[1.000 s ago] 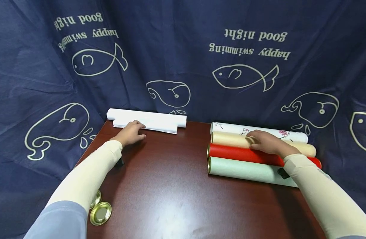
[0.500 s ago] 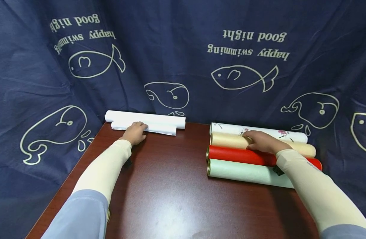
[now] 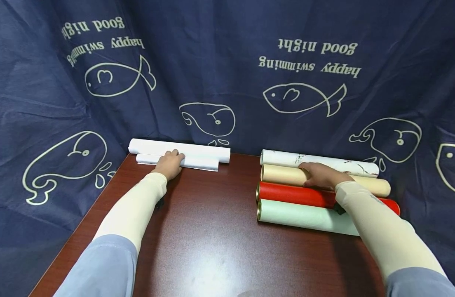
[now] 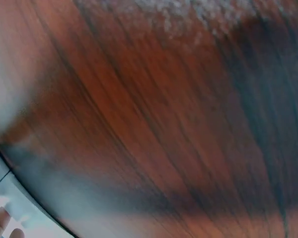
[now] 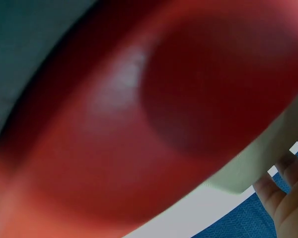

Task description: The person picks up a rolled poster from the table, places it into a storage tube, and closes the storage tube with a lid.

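Note:
At the back left, my left hand (image 3: 169, 164) grips the shorter white paper roll (image 3: 199, 162) from above. Behind it lies a longer white paper roll (image 3: 203, 151). The left wrist view catches only some fingers at the lower left, over white paper (image 4: 25, 203). On the right, my right hand (image 3: 321, 175) holds the beige tube (image 3: 280, 175), its fingers reaching over to the far side and the thumb in front. Behind this tube is a white tube with a floral branch print (image 3: 320, 161). In the right wrist view the fingers (image 5: 270, 193) overlap the beige tube (image 5: 248, 168).
In front of the beige tube lie a red tube (image 3: 287, 194) and a pale green tube (image 3: 301, 215), side by side with gold-rimmed left ends. The dark reddish wooden table (image 3: 212, 222) backs onto a navy curtain (image 3: 212, 53) printed with fish and whales.
My left hand has moved right and settled onto the shorter roll. The floral tube has rolled, its print shifting, as my right hand closed over the beige tube. The gold lids have left view.

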Motion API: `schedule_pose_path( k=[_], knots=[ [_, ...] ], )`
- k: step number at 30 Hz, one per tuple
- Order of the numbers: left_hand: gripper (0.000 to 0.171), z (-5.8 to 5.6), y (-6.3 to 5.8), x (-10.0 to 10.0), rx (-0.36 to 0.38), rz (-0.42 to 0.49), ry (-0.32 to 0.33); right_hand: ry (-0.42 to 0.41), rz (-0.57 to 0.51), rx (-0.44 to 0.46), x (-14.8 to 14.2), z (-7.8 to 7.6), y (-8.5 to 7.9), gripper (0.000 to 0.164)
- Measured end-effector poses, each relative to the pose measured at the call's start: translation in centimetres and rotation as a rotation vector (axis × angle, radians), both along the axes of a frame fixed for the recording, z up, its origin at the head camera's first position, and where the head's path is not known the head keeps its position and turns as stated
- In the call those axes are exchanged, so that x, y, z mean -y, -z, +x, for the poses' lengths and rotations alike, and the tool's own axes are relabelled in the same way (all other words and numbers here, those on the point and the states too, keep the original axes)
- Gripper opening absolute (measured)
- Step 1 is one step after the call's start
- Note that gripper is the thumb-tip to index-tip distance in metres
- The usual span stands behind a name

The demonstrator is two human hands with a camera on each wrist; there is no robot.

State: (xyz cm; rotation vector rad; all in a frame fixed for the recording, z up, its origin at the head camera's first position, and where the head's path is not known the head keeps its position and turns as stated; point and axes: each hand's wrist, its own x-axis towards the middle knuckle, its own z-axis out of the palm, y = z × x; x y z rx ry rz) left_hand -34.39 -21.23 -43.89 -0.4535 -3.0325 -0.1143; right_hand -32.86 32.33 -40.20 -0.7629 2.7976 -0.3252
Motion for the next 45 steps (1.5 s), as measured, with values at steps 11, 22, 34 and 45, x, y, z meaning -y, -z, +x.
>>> schedule_pose_path(
  k=[11,22,34,45],
  knots=[
    [0.013,1.7,0.6,1.6,0.015,0.038,0.092,-0.004,-0.024,0.030,0.5,0.0,0.9,0.062],
    [0.032,3.7,-2.6,4.5,0.095,-0.032,0.239,-0.088,-0.098,-0.265,0.4,2.5,-1.9,0.067],
    [0.041,6.4,-6.1,4.7,-0.088,0.122,0.326,-0.067,-0.177,-0.412,0.5,8.6,-5.9,0.071],
    [0.039,10.4,-7.1,4.4,-0.251,0.163,0.291,-0.164,-0.232,-0.549,1.8,14.1,-5.1,0.072]
  ],
)
